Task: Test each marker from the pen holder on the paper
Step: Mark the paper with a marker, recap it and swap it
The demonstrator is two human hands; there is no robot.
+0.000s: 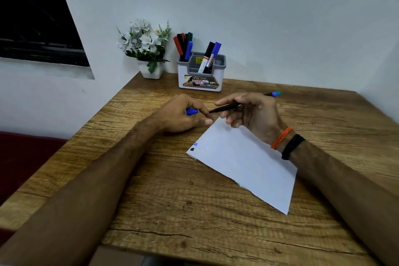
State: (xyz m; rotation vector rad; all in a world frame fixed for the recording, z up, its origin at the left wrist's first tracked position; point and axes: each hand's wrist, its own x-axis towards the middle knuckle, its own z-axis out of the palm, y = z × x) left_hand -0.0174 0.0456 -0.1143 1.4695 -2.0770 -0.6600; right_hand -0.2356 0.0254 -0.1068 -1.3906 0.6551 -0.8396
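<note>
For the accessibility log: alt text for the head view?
Right hand holds an uncapped black marker above white paper; left hand grips its blue cap. A pen holder of markers stands behind on the wooden table.

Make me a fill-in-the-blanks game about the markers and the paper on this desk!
1. The right hand holds a thin black ____.
2. The left hand holds a cap coloured ____.
3. The pen holder stands beside a pot of white ____.
4. The paper lies on a desk made of ____.

Missing words: marker; blue; flowers; wood
</note>
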